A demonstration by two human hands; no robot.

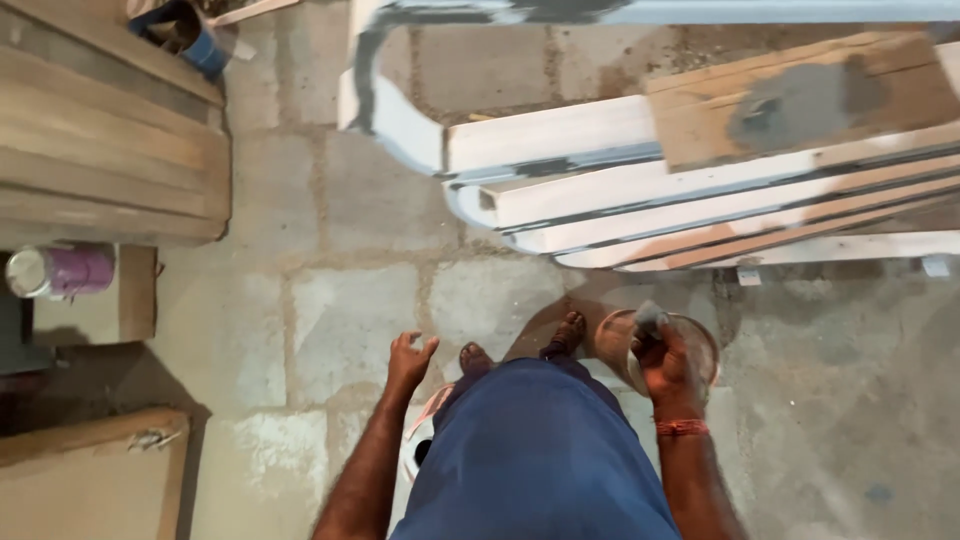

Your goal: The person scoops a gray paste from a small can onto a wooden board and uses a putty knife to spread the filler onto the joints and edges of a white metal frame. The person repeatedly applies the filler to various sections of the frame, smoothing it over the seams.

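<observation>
Looking straight down, I see my blue trousers and bare feet on a stone floor. My right hand [663,362] is closed around a small grey scraper or pad, held over a round, shallow brownish dish [700,345] near my right foot. A red thread band circles that wrist. My left hand [409,358] hangs at my side with fingers loosely curled and holds nothing. Ahead of me lies a stack of white-painted wooden slats [620,190] with grey smears.
A bare wooden plank [800,100] with a grey patch rests on the slats. Stacked timber boards [110,170] lie at the left, with a pink can [62,271] on a wooden block and a blue tin [205,45] at the top. A wooden panel [90,480] sits at bottom left.
</observation>
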